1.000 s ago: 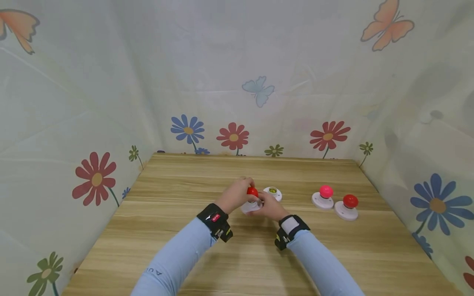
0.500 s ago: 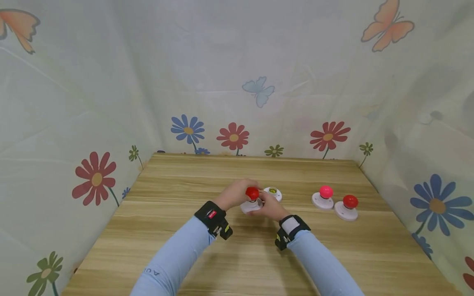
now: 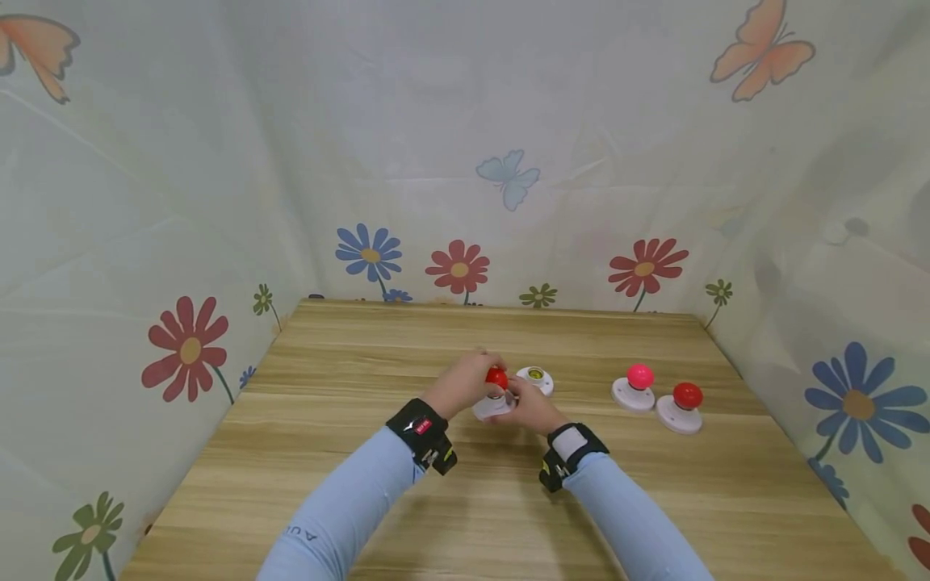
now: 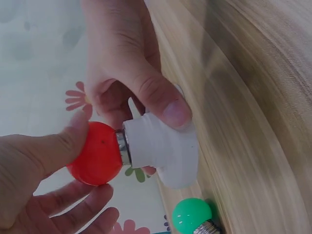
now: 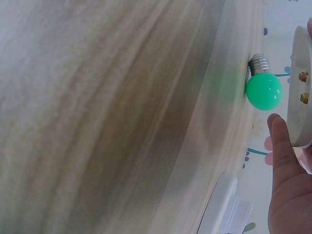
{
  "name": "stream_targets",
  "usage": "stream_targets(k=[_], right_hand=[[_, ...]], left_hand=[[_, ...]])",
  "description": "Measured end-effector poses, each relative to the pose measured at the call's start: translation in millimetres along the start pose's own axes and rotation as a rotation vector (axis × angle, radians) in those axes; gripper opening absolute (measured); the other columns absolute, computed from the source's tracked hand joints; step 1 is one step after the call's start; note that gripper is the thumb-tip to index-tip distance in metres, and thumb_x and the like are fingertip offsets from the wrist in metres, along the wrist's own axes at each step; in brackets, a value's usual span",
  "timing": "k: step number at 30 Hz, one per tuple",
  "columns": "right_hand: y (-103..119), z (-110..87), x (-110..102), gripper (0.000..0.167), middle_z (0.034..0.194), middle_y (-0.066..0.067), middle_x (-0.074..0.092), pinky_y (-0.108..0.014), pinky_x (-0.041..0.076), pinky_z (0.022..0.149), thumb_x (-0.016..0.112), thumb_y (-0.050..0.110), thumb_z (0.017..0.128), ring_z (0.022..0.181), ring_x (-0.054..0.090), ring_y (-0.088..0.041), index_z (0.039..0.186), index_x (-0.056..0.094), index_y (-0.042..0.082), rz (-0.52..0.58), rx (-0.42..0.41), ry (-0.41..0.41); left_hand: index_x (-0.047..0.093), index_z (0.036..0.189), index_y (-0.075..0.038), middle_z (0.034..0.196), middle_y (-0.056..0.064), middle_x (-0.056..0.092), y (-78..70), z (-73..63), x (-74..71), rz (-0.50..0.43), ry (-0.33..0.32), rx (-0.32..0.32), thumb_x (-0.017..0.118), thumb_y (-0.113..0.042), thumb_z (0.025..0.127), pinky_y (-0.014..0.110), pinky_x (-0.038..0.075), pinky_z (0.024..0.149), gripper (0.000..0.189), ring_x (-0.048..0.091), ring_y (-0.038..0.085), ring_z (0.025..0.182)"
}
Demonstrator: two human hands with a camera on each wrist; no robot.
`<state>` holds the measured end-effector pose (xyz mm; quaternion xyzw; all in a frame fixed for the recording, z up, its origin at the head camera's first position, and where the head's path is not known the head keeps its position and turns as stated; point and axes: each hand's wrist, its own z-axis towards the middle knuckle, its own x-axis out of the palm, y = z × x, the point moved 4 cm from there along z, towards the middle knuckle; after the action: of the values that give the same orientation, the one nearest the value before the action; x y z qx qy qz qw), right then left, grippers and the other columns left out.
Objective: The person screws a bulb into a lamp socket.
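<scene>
Near the middle of the table in the head view, my left hand (image 3: 462, 384) has its thumb and fingers around a red light bulb (image 4: 97, 153). The bulb's metal cap sits partly inside the collar of a white lamp socket (image 4: 168, 146). My right hand (image 3: 534, 408) grips that socket by its round base, thumb on top in the left wrist view. The base is tipped, and its hollow underside with brass screws shows in the right wrist view. A loose green light bulb (image 5: 263, 91) lies on the table close by, hidden behind the hands in the head view.
Just behind my right hand stands a bulbless white socket (image 3: 535, 377). To the right, a pink bulb (image 3: 640, 376) and another red bulb (image 3: 687, 394) stand upright in white sockets. A flowered curtain (image 3: 407, 161) encloses the wooden table (image 3: 349, 355) at the back and sides.
Half a second ago my left fingers were drawn back, baring more of the red bulb; now they are around it again. My right hand keeps the socket in the same place.
</scene>
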<state>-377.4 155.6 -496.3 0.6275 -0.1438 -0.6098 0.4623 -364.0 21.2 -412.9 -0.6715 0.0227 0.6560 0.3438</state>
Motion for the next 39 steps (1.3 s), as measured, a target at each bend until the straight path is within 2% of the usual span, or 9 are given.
stream_targets(k=[5, 10, 14, 18, 21, 25, 28, 34, 39], right_hand=[[3.9, -0.6, -0.2, 0.063, 0.121, -0.009, 0.064, -0.048, 0.047, 0.098, 0.087, 0.027, 0.071, 0.104, 0.059, -0.023, 0.123, 0.061, 0.006, 0.054, 0.018, 0.019], [4.0, -0.2, -1.0, 0.061, 0.118, -0.007, 0.065, -0.043, 0.048, 0.094, 0.087, 0.027, 0.070, 0.102, 0.059, -0.021, 0.122, 0.062, 0.007, 0.022, 0.006, 0.013], [3.0, 1.1, -1.2, 0.061, 0.117, -0.005, 0.065, -0.039, 0.046, 0.090, 0.087, 0.029, 0.070, 0.101, 0.056, -0.019, 0.122, 0.061, 0.008, 0.005, 0.007, 0.014], [3.7, 2.5, -1.3, 0.062, 0.116, -0.007, 0.065, -0.040, 0.048, 0.090, 0.087, 0.026, 0.071, 0.100, 0.058, -0.020, 0.123, 0.060, 0.006, 0.048, 0.022, 0.023], [4.6, 2.2, -1.7, 0.069, 0.119, -0.009, 0.065, -0.044, 0.048, 0.094, 0.087, 0.023, 0.071, 0.104, 0.059, -0.022, 0.129, 0.056, 0.004, 0.070, 0.036, 0.022], [4.4, 1.0, -2.0, 0.081, 0.127, -0.010, 0.061, -0.047, 0.047, 0.098, 0.087, 0.023, 0.070, 0.111, 0.058, -0.025, 0.140, 0.048, 0.006, 0.072, 0.046, 0.022], [3.1, 0.2, -2.0, 0.081, 0.129, -0.011, 0.061, -0.048, 0.046, 0.099, 0.087, 0.026, 0.071, 0.112, 0.057, -0.025, 0.139, 0.049, 0.006, 0.067, 0.038, 0.023], [0.6, 1.6, -0.9, 0.064, 0.122, -0.007, 0.064, -0.044, 0.046, 0.095, 0.087, 0.027, 0.071, 0.107, 0.057, -0.021, 0.125, 0.061, 0.006, 0.037, -0.028, 0.013], [1.2, 1.2, -0.2, 0.062, 0.119, -0.006, 0.066, -0.040, 0.048, 0.092, 0.087, 0.026, 0.071, 0.103, 0.058, -0.019, 0.124, 0.061, 0.006, 0.053, -0.038, 0.020]], left_hand=[[0.063, 0.118, -0.012, 0.106, 0.008, 0.057, -3.2, -5.2, -2.5, 0.017, -0.030, -0.039, 0.075, -0.033, 0.084, 0.028, 0.054, 0.082, 0.041, 0.058, 0.017, 0.091], [0.061, 0.125, -0.018, 0.115, 0.008, 0.054, -0.6, -3.7, -1.7, -0.001, -0.042, -0.015, 0.081, -0.032, 0.078, 0.030, 0.054, 0.086, 0.053, 0.055, 0.020, 0.101], [0.061, 0.129, -0.026, 0.136, 0.006, 0.048, 2.6, -0.5, -3.1, 0.029, -0.026, 0.045, 0.084, -0.020, 0.075, 0.034, 0.051, 0.095, 0.059, 0.045, 0.026, 0.123], [0.065, 0.126, -0.025, 0.147, 0.004, 0.046, 1.1, -0.2, -6.2, 0.068, 0.032, 0.122, 0.074, 0.000, 0.081, 0.037, 0.047, 0.101, 0.052, 0.045, 0.028, 0.132], [0.067, 0.123, -0.022, 0.137, 0.002, 0.055, 0.0, -0.8, -5.9, 0.082, 0.065, 0.159, 0.065, 0.009, 0.084, 0.034, 0.048, 0.100, 0.050, 0.055, 0.023, 0.121], [0.067, 0.122, -0.019, 0.126, 0.002, 0.061, -1.2, -1.1, -4.6, 0.081, 0.072, 0.159, 0.061, 0.012, 0.084, 0.031, 0.050, 0.096, 0.049, 0.060, 0.018, 0.108], [0.066, 0.123, -0.020, 0.124, 0.003, 0.060, -1.5, -0.4, -2.6, 0.091, 0.068, 0.129, 0.066, 0.004, 0.086, 0.029, 0.052, 0.093, 0.043, 0.059, 0.017, 0.105], [0.064, 0.122, -0.020, 0.115, 0.005, 0.056, -1.6, -0.1, 1.0, 0.106, 0.051, 0.033, 0.074, -0.031, 0.086, 0.029, 0.054, 0.085, 0.040, 0.057, 0.018, 0.095], [0.063, 0.122, -0.019, 0.114, 0.008, 0.056, -1.5, 0.2, 3.0, 0.121, 0.013, 0.026, 0.073, -0.040, 0.084, 0.031, 0.055, 0.084, 0.044, 0.058, 0.017, 0.092]])
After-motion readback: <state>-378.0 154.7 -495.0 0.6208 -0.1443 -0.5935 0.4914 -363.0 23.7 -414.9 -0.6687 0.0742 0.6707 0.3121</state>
